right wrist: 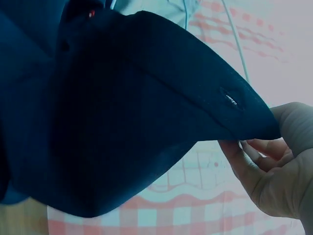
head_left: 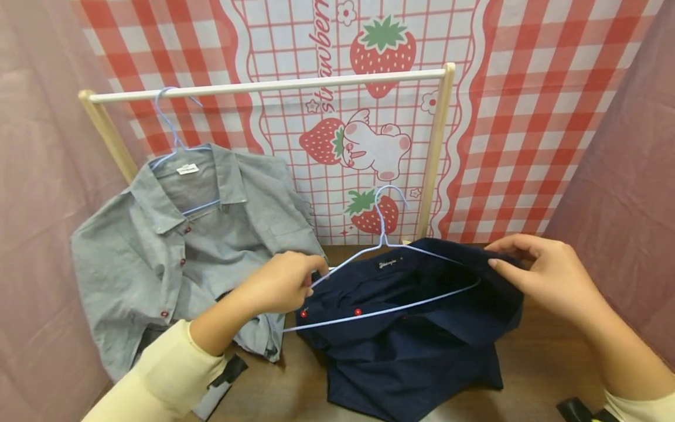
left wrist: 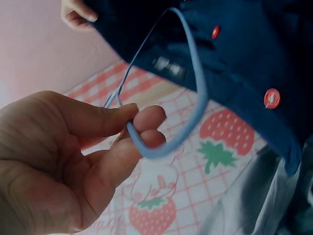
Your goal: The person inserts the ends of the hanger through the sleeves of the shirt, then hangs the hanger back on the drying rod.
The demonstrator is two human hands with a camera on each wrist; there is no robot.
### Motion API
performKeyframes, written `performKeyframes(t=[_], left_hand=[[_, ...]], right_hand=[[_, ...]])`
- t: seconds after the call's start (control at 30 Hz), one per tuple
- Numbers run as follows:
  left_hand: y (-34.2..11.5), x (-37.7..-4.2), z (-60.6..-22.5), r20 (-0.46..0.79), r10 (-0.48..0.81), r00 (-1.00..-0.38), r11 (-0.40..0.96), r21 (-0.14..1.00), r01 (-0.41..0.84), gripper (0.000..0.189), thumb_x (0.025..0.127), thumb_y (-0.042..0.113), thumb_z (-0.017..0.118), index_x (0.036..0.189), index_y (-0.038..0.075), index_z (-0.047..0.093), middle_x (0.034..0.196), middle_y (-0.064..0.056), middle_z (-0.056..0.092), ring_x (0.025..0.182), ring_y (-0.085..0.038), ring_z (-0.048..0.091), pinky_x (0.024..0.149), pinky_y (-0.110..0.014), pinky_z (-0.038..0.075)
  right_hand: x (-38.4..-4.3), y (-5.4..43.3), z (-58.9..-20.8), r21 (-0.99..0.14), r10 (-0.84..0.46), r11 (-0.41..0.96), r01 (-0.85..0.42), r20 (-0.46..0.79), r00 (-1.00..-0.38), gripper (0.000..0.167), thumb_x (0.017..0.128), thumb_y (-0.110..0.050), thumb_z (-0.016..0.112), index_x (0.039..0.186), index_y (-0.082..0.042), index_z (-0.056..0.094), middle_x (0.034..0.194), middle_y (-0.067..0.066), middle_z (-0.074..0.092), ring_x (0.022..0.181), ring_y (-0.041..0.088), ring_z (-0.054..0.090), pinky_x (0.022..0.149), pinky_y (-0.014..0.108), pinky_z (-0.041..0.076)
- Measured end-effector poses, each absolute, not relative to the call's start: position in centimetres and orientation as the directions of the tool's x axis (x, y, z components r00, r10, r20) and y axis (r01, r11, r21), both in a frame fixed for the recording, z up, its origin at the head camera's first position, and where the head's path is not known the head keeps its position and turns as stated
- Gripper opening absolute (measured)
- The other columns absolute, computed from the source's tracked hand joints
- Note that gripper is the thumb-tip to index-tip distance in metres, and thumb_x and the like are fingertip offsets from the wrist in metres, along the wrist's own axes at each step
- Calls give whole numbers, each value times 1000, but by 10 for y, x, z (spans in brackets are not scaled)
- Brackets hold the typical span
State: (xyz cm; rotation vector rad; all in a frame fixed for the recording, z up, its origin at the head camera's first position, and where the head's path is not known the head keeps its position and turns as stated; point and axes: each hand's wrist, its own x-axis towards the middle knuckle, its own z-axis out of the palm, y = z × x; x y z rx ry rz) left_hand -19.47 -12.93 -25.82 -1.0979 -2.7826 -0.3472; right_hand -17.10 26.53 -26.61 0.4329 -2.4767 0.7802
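A light-blue wire hanger [head_left: 383,239] slants over a navy shirt [head_left: 401,363] with red buttons. My left hand [head_left: 287,281] pinches the hanger's left end between thumb and fingers; the left wrist view shows the rounded wire loop [left wrist: 199,83] in that grip. The hanger's right end reaches inside the shirt's right shoulder, while its left end is outside the cloth. With thumb and fingers, my right hand [head_left: 554,269] holds the shirt's upper right edge; in the right wrist view it pinches a corner with a buttonhole [right wrist: 232,100]. The shirt's lower part lies bunched on the table.
At left, a grey shirt [head_left: 105,252] is on another blue hanger [head_left: 171,126], hooked over the white bar [head_left: 295,85] of a wooden-post rack [head_left: 435,158]. Behind is a strawberry-print cloth [head_left: 506,117]. Pink curtains flank both sides of the brown table [head_left: 274,392].
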Motion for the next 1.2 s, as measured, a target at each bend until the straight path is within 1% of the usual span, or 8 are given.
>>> performKeyframes(t=[0.2, 0.4, 0.57, 0.73, 0.87, 1.03, 1.13, 1.2], left_hand=[[-113, -194, -269, 163, 594, -788, 720, 330, 611, 28, 81, -2, 70, 106, 10, 64, 66, 9, 55, 57, -6, 53, 58, -28, 46], [-97, -193, -279, 192, 553, -811, 702, 416, 578, 27, 84, 0, 71, 107, 12, 61, 68, 8, 56, 54, -2, 57, 61, -31, 47], [-84, -192, -285, 271, 543, -795, 683, 409, 605, 27, 82, 2, 73, 104, 14, 61, 69, 9, 56, 60, -7, 56, 63, -31, 48], [-79, -193, -291, 311, 546, -778, 681, 375, 629, 29, 81, 1, 73, 104, 14, 61, 73, 8, 55, 66, -13, 55, 62, -31, 46], [-83, -195, -294, 345, 539, -768, 695, 334, 637, 29, 80, 1, 73, 104, 15, 62, 74, 8, 54, 67, -14, 55, 62, -33, 47], [-88, -198, -294, 401, 534, -744, 697, 289, 656, 29, 79, -2, 72, 102, 14, 62, 74, 6, 54, 68, -15, 55, 64, -36, 48], [-88, -198, -295, 415, 543, -730, 694, 266, 668, 29, 79, -2, 72, 102, 13, 63, 74, 4, 54, 68, -16, 56, 63, -37, 49], [-88, -197, -295, 423, 548, -721, 696, 248, 674, 30, 79, -2, 72, 102, 13, 63, 75, 3, 55, 67, -17, 57, 63, -37, 49]], right_hand=[[-164, 243, -270, -452, -204, 732, -509, 568, -797, 19, 82, -8, 78, 99, -13, 72, 85, 0, 68, 73, 4, 55, 62, 11, 44], [-166, 214, -281, -388, -331, 652, -651, 626, -706, 26, 76, 2, 79, 96, -12, 70, 88, -5, 68, 79, 6, 59, 60, 16, 49], [-169, 193, -291, -327, -398, 589, -739, 678, -618, 34, 71, 8, 80, 96, -11, 68, 89, -6, 67, 79, 10, 59, 56, 19, 49], [-171, 187, -299, -240, -469, 569, -787, 691, -550, 38, 68, 9, 80, 98, -10, 67, 90, -5, 66, 77, 8, 57, 57, 21, 47], [-172, 195, -300, -208, -532, 576, -790, 638, -556, 37, 69, -3, 85, 100, -12, 65, 92, -6, 63, 76, 6, 57, 62, 21, 51], [-173, 209, -291, -202, -478, 637, -744, 653, -587, 32, 72, -19, 86, 96, -13, 66, 92, -6, 61, 77, 8, 60, 67, 17, 52], [-176, 215, -278, -130, -418, 694, -708, 727, -544, 31, 74, -21, 85, 97, -10, 68, 93, -1, 63, 78, 13, 62, 70, 14, 49], [-179, 218, -268, -71, -404, 727, -683, 761, -508, 34, 74, -19, 85, 101, -6, 68, 97, 5, 65, 82, 19, 63, 73, 21, 51]])
